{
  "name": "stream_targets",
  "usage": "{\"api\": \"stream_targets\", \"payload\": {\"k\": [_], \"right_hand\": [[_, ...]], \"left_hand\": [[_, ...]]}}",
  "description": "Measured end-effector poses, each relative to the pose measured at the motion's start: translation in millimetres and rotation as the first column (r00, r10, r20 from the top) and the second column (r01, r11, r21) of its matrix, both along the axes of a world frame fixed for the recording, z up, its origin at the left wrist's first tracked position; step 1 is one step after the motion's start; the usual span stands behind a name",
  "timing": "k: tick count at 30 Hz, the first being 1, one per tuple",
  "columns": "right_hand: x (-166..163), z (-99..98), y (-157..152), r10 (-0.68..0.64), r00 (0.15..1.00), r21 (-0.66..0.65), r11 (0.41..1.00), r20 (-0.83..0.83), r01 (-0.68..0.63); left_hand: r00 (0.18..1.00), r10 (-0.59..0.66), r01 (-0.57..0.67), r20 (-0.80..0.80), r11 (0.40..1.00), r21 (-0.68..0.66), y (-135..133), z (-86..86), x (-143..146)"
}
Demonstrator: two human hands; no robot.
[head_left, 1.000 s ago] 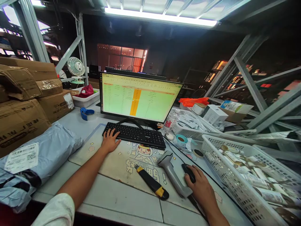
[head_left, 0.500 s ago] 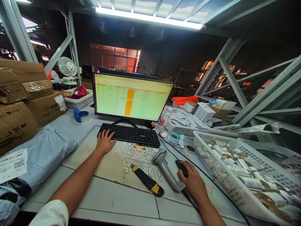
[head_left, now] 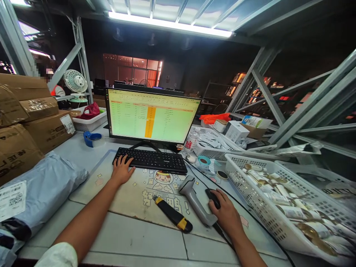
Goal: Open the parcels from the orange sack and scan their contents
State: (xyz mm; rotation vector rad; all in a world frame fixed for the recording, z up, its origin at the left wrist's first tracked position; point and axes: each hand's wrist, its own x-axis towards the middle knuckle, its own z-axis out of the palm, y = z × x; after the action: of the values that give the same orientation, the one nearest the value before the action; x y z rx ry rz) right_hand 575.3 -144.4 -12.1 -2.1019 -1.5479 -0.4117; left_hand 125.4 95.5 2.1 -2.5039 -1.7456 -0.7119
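Observation:
My left hand [head_left: 121, 171] rests on the left end of a black keyboard [head_left: 155, 160], its fingers spread over the keys. My right hand [head_left: 224, 208] is wrapped over a black computer mouse [head_left: 213, 199] on the desk mat [head_left: 125, 200]. Just left of the mouse lies a grey barcode scanner [head_left: 197, 202], its cable running toward the front. A black and yellow utility knife [head_left: 172, 214] lies aslant on the mat between my arms. Behind the keyboard stands a monitor [head_left: 172, 118] showing a spreadsheet with an orange column.
Cardboard boxes [head_left: 50, 129] and a grey plastic parcel [head_left: 52, 181] crowd the left. On the right a white basket [head_left: 236, 178] holds several small bottles. A water bottle [head_left: 189, 142], tape rolls [head_left: 204, 160] and a blue tape dispenser [head_left: 89, 139] stand around the monitor.
The whole view has shifted slightly, so things sit a little further left. Both hands stay in place, left on the keyboard and right on the mouse.

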Motion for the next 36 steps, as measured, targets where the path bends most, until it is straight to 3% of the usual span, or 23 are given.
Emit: {"api": "stream_targets", "payload": {"k": [21, 36], "right_hand": [[-2.2, 3.6, -1.4, 0.009, 1.0, 0.002, 1.0, -0.012, -0.009], [-1.6, 2.1, 0.2, -0.017, 0.999, -0.002, 1.0, -0.045, 0.017]], "left_hand": [[1.0, 0.009, -0.009, -0.01, 1.0, 0.0, -3.1, 4.0, 1.2], [1.0, 0.007, -0.007, -0.004, 1.0, 0.005, 1.4, -2.2, 0.5]]}}
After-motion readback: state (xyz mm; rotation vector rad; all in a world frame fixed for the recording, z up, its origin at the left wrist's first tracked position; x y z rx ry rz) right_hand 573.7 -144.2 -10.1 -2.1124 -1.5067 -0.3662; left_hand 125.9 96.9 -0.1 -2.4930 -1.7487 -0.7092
